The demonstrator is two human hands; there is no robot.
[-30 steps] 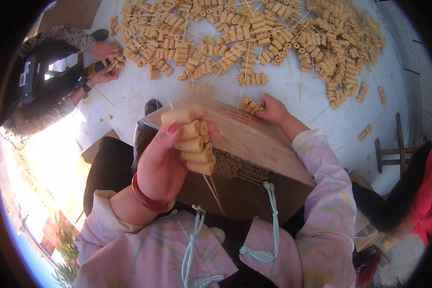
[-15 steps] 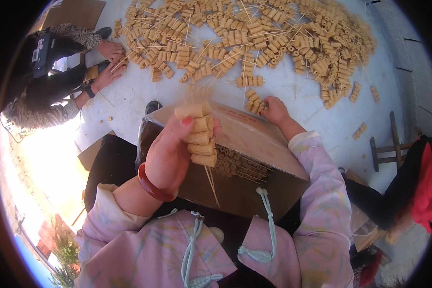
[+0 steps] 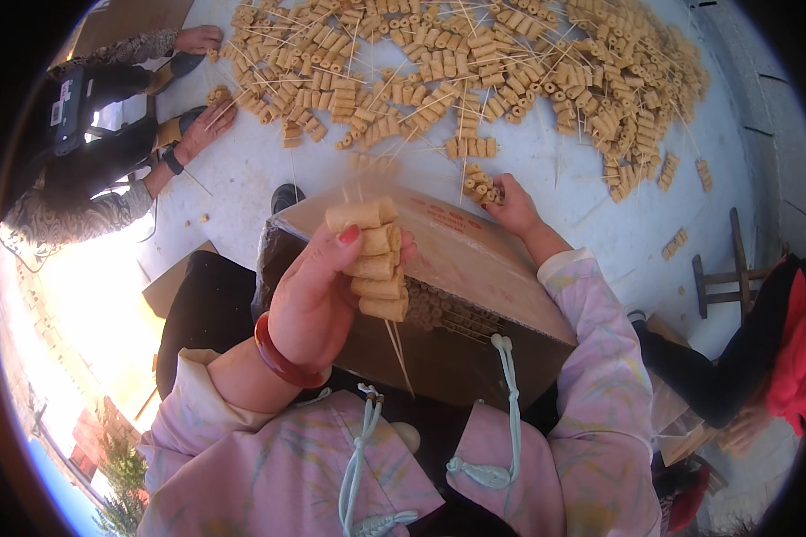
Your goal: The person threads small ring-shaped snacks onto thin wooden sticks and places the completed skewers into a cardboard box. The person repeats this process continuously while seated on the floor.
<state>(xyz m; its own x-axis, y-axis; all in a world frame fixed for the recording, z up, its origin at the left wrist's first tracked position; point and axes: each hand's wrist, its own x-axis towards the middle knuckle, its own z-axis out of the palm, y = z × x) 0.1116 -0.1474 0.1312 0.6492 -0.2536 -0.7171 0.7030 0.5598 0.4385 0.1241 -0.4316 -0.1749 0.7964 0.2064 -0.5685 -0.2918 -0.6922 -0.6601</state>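
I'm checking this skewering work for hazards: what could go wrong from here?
The thin stick points jut below the left hand holding the stacked rolls; they could jab a lap or snap. The right hand reaches among loose skewers near the box edge, so a prick seems possible.

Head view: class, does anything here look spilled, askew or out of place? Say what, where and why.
A few tan rolls lie scattered on the white surface, apart from the big heap of skewered rolls. Otherwise nothing stands out: the left hand holds a neat skewer of rolls, and the right hand reaches a small cluster.
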